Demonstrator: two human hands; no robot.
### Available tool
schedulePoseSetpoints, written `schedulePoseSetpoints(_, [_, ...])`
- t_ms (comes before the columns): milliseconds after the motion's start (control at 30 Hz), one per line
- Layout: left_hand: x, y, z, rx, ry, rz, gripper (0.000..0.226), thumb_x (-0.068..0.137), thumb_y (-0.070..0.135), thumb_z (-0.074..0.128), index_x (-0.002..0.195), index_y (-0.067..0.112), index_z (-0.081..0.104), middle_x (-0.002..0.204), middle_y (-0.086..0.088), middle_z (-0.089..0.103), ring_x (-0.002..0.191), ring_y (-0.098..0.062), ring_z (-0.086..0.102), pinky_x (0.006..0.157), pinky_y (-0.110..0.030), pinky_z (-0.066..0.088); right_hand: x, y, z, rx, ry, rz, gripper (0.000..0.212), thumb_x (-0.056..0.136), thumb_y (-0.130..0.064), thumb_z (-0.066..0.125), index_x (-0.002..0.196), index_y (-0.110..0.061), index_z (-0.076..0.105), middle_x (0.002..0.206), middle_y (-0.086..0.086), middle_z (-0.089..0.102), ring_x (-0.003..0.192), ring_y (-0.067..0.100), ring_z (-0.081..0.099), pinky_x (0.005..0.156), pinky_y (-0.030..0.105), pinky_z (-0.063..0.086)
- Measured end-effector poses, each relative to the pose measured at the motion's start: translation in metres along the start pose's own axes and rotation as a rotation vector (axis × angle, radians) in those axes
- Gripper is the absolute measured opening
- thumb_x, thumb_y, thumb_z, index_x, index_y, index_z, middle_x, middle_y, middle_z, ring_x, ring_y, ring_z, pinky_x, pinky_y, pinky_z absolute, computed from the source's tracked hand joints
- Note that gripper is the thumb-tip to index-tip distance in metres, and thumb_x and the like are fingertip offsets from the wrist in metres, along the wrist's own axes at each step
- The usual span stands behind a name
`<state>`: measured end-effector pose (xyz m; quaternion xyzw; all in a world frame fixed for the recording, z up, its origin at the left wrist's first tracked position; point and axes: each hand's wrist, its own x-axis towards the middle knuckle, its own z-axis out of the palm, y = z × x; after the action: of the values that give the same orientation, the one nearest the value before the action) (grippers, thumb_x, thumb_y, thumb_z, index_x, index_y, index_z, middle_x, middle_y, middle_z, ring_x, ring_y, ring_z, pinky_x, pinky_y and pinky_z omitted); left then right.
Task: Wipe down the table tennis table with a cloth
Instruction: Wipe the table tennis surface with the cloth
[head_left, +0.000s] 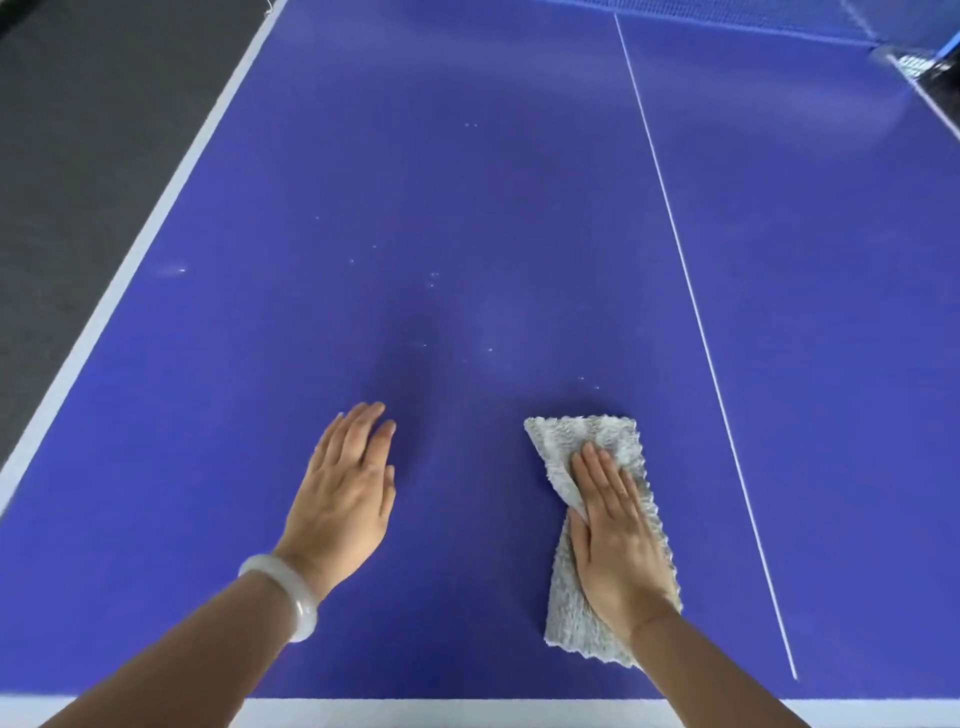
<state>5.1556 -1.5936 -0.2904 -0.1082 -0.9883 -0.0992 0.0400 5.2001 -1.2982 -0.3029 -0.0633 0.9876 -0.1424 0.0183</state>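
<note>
Cloth (587, 613): grey, soft, limp, light; lies near right on blue tabletop (467, 182). Right hand (615, 540) presses it flat, fingers straight; best driven by palm pressure. Left hand (345, 499) flat, empty, on tabletop.

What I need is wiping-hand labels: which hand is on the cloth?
The right hand: its fingers lie flat on the grey cloth. The left hand, the one with a pale bangle, has only blue table beneath it.

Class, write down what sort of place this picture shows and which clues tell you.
Probably an indoor games room or sports hall: a blue table tennis table with a white centre line, a net at its far end, and dark floor beside it.
</note>
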Motion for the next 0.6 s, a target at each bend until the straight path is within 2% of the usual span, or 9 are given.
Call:
schedulePoseSetpoints(67, [0.026,0.022,0.010,0.000,-0.026,0.025,0.048,0.098,0.024,0.037,0.136,-0.002,0.053,0.145,-0.018,0.046,0.137,-0.034,0.043,0.116,-0.047,0.030,0.003,0.019,-0.005,-0.001,-0.011,-0.051,0.052,0.104,-0.028,0.024,0.154,-0.012,0.029,0.163,-0.004,0.022,0.152,0.009,0.013,0.124,0.034,0.011])
schedulePoseSetpoints(100, [0.035,0.029,0.014,0.009,-0.048,0.007,0.049,0.100,0.026,0.037,0.140,0.000,0.049,0.149,-0.017,0.042,0.139,-0.033,0.040,0.118,-0.047,0.027,0.007,0.032,-0.009,0.013,0.001,-0.006,0.051,0.106,-0.027,0.024,0.154,-0.012,0.028,0.163,-0.004,0.022,0.152,0.008,0.012,0.125,0.033,0.009])
schedulePoseSetpoints(200, [0.046,0.033,0.025,0.051,-0.098,-0.063,0.059,0.099,0.035,0.024,0.147,0.006,0.042,0.151,-0.014,0.039,0.142,-0.030,0.035,0.119,-0.047,0.025,0.029,0.070,-0.020,0.066,0.076,0.270,0.053,0.106,-0.026,0.025,0.156,-0.010,0.022,0.164,0.000,0.018,0.153,0.009,0.007,0.125,0.029,0.001])
schedulePoseSetpoints(367, [0.045,0.032,0.027,0.063,-0.113,-0.072,0.060,0.098,0.037,0.024,0.145,0.007,0.044,0.149,-0.013,0.042,0.140,-0.029,0.038,0.117,-0.048,0.028,0.105,0.097,-0.028,0.182,0.253,0.533,0.051,0.106,-0.015,0.029,0.156,-0.004,0.021,0.164,0.007,0.021,0.153,0.017,0.011,0.125,0.033,0.004])
schedulePoseSetpoints(433, [0.045,0.032,0.027,0.074,-0.115,-0.070,0.059,0.098,0.037,0.025,0.145,0.007,0.044,0.148,-0.012,0.042,0.140,-0.028,0.038,0.117,-0.048,0.028,0.141,0.092,-0.028,0.184,0.258,0.590,0.052,0.106,-0.015,0.027,0.156,-0.005,0.020,0.165,0.007,0.019,0.154,0.018,0.009,0.125,0.037,0.004])
schedulePoseSetpoints(500, [0.045,0.033,0.026,0.075,-0.105,-0.079,0.059,0.098,0.037,0.026,0.145,0.008,0.044,0.148,-0.011,0.042,0.139,-0.028,0.039,0.117,-0.047,0.027,0.167,0.074,-0.024,0.108,0.171,0.484,0.053,0.106,-0.019,0.026,0.157,-0.008,0.017,0.166,0.006,0.013,0.154,0.018,0.004,0.125,0.037,0.002])
schedulePoseSetpoints(600, [0.044,0.035,0.026,0.082,-0.093,-0.077,0.058,0.098,0.037,0.027,0.144,0.008,0.045,0.148,-0.010,0.043,0.139,-0.026,0.038,0.117,-0.044,0.025,0.172,0.022,-0.007,0.038,0.027,0.108,0.056,0.106,-0.027,0.024,0.159,-0.017,0.010,0.167,0.002,0.000,0.154,0.015,-0.007,0.125,0.034,-0.004])
